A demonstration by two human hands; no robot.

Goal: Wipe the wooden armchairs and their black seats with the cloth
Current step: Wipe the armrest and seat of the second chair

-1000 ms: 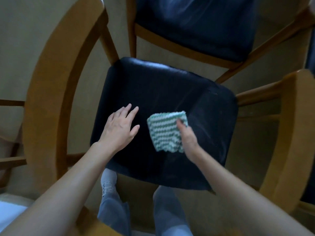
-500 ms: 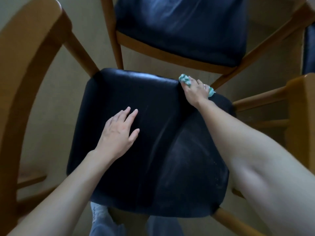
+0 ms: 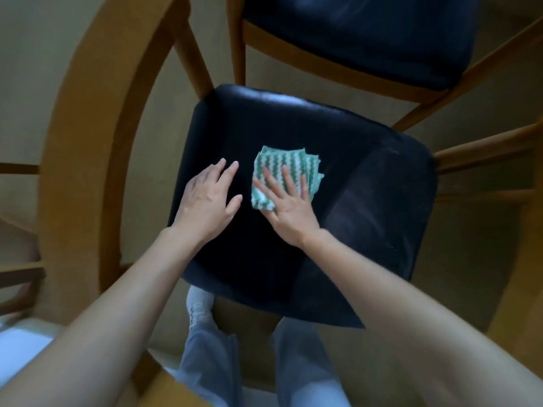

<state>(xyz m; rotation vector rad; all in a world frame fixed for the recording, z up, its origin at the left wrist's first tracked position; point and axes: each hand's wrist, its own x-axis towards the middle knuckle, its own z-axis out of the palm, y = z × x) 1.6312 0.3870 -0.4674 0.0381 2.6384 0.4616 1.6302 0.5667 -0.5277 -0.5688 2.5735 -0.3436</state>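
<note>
A black padded seat (image 3: 367, 218) of a wooden armchair fills the middle of the view. On it lies a folded green-and-white striped cloth (image 3: 282, 163). My right hand (image 3: 289, 204) presses flat on the cloth's near half, fingers straight and spread. My left hand (image 3: 207, 201) rests flat on the seat just left of the cloth, not touching it. The chair's curved wooden armrest (image 3: 88, 160) arcs along the left. A dusty grey patch shows on the seat's right side.
A second armchair with a black seat (image 3: 358, 33) and wooden frame (image 3: 332, 71) stands right behind. More wooden rails (image 3: 484, 151) run at the right. My legs in light trousers (image 3: 211, 359) stand under the seat's near edge. Beige floor lies around.
My right hand has pulled the cloth back from the seat's far edge to the middle and now lies flat on it. My left hand stays on the seat.
</note>
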